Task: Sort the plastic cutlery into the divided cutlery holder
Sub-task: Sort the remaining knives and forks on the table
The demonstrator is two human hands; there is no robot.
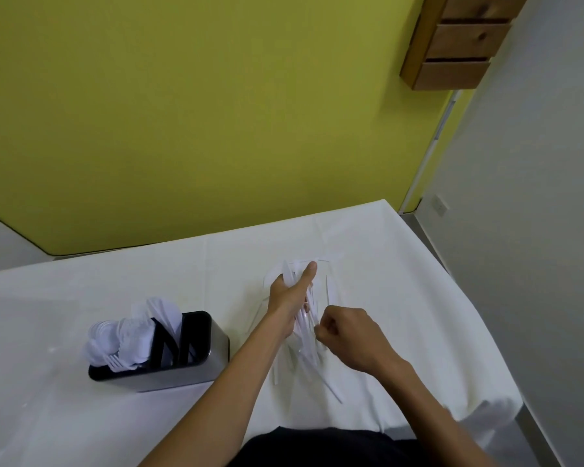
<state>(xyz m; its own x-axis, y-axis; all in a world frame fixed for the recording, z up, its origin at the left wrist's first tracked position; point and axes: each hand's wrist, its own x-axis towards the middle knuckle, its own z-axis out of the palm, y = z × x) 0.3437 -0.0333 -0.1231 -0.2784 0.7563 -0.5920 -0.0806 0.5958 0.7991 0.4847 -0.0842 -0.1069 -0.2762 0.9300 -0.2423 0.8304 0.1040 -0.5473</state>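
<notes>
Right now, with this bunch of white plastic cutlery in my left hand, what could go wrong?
1. The fanned bundle of white plastic cutlery held by your left hand could slip apart if the right hand pulls a piece out.
2. Loose white pieces barely show against the white tablecloth, so some may be missed.
3. The black-and-steel divided holder looks crowded at its left end; additions could spill.
</notes>
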